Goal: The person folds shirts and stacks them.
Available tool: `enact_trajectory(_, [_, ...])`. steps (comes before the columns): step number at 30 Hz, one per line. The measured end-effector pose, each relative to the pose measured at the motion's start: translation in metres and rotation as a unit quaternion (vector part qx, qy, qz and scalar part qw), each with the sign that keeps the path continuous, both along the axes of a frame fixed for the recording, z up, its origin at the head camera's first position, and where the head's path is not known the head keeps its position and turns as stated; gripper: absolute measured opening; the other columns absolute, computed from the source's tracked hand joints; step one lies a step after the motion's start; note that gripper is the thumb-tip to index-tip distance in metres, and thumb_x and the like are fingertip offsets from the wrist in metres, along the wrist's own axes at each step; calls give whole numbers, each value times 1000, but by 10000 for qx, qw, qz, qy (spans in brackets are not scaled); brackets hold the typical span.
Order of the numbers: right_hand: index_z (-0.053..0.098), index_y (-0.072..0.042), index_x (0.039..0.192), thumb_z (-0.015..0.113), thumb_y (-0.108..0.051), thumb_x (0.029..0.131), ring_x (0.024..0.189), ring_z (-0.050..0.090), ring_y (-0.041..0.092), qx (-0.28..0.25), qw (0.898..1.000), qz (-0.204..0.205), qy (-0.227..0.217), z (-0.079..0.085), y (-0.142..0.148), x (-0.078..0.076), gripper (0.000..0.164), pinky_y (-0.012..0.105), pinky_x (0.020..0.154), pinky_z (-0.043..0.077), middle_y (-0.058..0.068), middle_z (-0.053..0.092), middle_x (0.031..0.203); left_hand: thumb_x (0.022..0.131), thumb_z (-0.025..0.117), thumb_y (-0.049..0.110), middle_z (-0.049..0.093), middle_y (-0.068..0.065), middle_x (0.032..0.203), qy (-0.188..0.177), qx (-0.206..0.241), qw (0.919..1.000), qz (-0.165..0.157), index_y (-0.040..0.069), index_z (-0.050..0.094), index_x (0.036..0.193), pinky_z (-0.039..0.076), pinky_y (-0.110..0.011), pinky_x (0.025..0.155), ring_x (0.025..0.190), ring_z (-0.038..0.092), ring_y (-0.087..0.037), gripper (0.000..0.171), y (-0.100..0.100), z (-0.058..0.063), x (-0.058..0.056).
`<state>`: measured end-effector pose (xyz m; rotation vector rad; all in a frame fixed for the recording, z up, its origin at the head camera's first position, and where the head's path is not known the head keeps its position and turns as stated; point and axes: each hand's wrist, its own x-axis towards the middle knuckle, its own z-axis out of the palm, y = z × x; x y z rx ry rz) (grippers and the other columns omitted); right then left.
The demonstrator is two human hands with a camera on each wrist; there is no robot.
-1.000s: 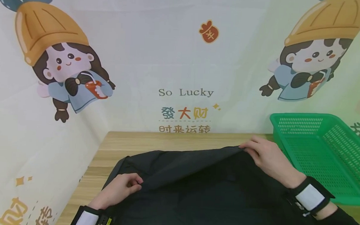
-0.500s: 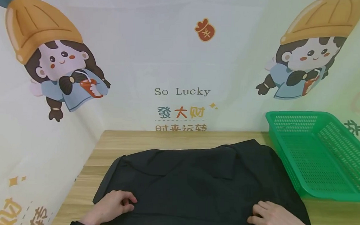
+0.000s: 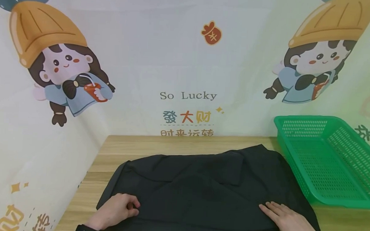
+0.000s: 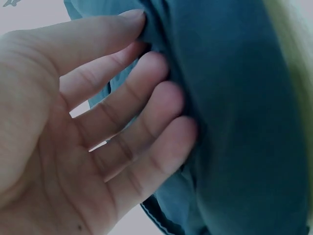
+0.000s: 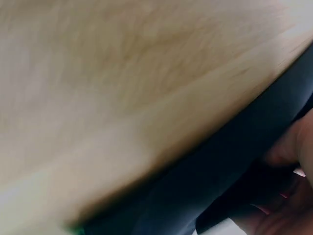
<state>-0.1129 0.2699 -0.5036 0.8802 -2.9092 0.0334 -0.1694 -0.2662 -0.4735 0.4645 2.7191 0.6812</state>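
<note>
A dark, folded garment [image 3: 197,197] is spread over the wooden table, its far edge uneven and a squarish flap folded near the back. My left hand [image 3: 120,208] rests at its front left, thumb and fingers loosely bent. In the left wrist view that hand's fingertips [image 4: 178,139] lie against the cloth [image 4: 234,107], with nothing visibly gripped. On the front right part, my right hand [image 3: 286,219] lies with fingers extended flat on the fabric. The right wrist view is blurred; it shows part of the right hand [image 5: 293,147] beside the dark cloth [image 5: 195,181].
A green plastic basket [image 3: 306,187] with perforated sides stands to the right, close beside the garment. The wooden table [image 3: 135,144] shows behind and left of the cloth. A printed white backdrop [image 3: 138,59] closes off the back and left side.
My right hand has let go of the garment's far edge, come toward the front and flattened on the cloth. The left hand has moved slightly nearer the front. The lifted layer now lies down.
</note>
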Motion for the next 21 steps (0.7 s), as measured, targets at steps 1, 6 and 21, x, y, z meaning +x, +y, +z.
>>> enact_trajectory(1, [65, -12, 130, 82, -4, 72, 105, 69, 27, 51, 9998, 61, 206, 2, 1, -1, 61, 39, 82, 59, 8, 71, 119, 83, 77, 20, 60, 10, 68, 47, -27, 10000, 17, 17, 71, 87, 39, -21, 56, 58, 48, 0, 8, 1, 0, 0])
enact_trajectory(6, [68, -9, 123, 86, -3, 60, 104, 70, 27, 154, 9853, 246, 1683, 21, 7, -9, 66, 36, 79, 59, 11, 72, 117, 82, 78, 20, 59, 10, 67, 136, -100, 9998, 83, 18, 70, 86, 38, -21, 56, 58, 47, 0, 9, 1, 0, 1])
enact_trajectory(21, [-9, -31, 156, 60, -82, 71, 150, 9, -9, -174, 9862, 1010, 1301, -25, 28, -4, 121, 6, 116, -13, 16, 68, 123, 80, 79, 19, 56, 9, 66, 250, -414, 9984, 292, 20, 66, 83, 37, -23, 56, 58, 46, -4, 13, 5, 0, 1])
